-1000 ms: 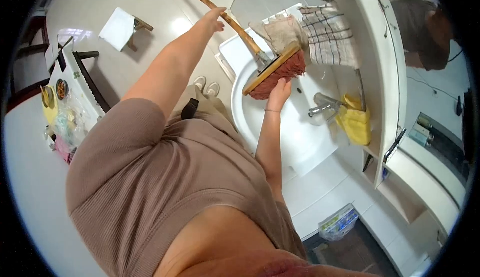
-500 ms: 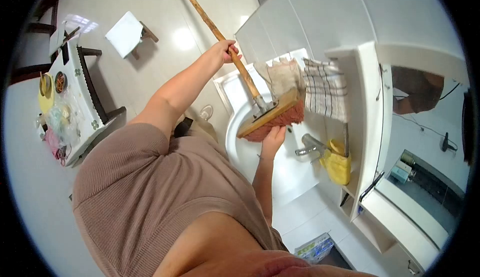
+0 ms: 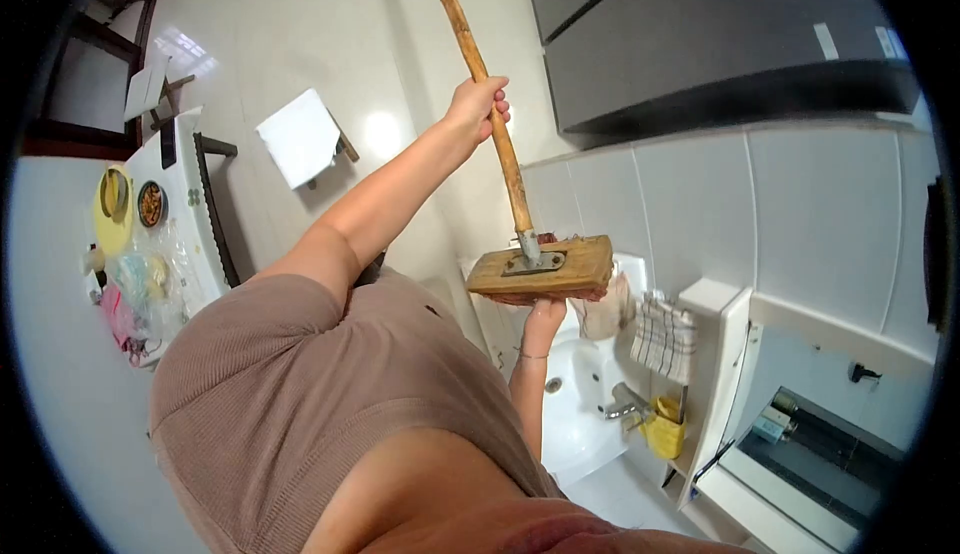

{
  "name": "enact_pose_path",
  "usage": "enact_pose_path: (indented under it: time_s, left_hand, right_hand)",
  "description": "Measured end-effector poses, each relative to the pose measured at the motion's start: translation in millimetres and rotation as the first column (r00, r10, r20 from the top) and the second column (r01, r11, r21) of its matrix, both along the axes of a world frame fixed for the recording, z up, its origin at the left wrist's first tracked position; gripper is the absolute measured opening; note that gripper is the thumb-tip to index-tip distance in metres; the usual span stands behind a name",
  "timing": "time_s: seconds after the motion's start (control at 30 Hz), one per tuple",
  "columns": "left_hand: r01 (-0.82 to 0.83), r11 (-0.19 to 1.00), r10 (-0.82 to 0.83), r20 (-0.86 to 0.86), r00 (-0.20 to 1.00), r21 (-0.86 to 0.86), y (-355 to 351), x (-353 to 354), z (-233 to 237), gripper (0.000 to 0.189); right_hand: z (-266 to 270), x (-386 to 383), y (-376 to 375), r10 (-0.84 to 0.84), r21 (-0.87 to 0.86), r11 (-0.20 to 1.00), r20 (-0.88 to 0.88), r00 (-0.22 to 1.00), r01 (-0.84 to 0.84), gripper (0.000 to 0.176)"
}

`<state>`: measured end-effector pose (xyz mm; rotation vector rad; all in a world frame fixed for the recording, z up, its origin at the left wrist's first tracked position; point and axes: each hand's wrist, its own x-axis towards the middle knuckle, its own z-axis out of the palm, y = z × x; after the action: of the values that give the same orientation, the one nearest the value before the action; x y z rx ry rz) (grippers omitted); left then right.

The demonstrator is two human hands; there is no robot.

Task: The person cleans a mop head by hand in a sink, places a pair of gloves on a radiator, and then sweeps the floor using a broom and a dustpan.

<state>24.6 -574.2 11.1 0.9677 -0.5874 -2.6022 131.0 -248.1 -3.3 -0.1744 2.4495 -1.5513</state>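
A mop with a long wooden handle [image 3: 462, 34] and a rectangular wooden head [image 3: 580, 266] is held up in front of me. Reddish-brown shaggy material shows along the underside of the head. My left hand [image 3: 480, 109] is closed around the handle, partway up from the metal socket. Against the underside of the head, on the near side, rests my right hand [image 3: 544, 319]; its fingers are mostly hidden beneath the head. Behind and right of that hand is a white washbasin [image 3: 580, 424] with a metal faucet [image 3: 627, 404].
A checked towel [image 3: 665, 334] and a yellow cloth [image 3: 664, 428] hang by the basin, near a mirror cabinet [image 3: 715, 294]. A dark cabinet [image 3: 700, 44] stands at upper right. On the left are a white stool [image 3: 298, 141] and a table [image 3: 195, 244] with food and bags.
Both hands have lifted the mop head away from over the basin. Its wooden top now faces me more. The view has turned, bringing the dark cabinet into sight.
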Motion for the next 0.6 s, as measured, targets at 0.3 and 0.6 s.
enact_pose_path:
  time_s: [0.3, 0.6]
  left_hand:
    - [-0.163, 0.908, 0.094, -0.193, 0.977, -0.385, -105.3, -104.0, 53.5, 0.02]
    - [-0.065, 0.615, 0.096, -0.007, 0.995, -0.785, -241.8, -238.9, 32.9, 0.02]
  right_hand:
    - [-34.8, -127.1, -97.0, -0.147, -0.237, 0.94, 0.375, 0.915, 0.247, 0.029]
    - [25.5, -343.4, -286.4, -0.027, -0.134, 0.991, -0.146, 0.989, 0.007, 0.022]
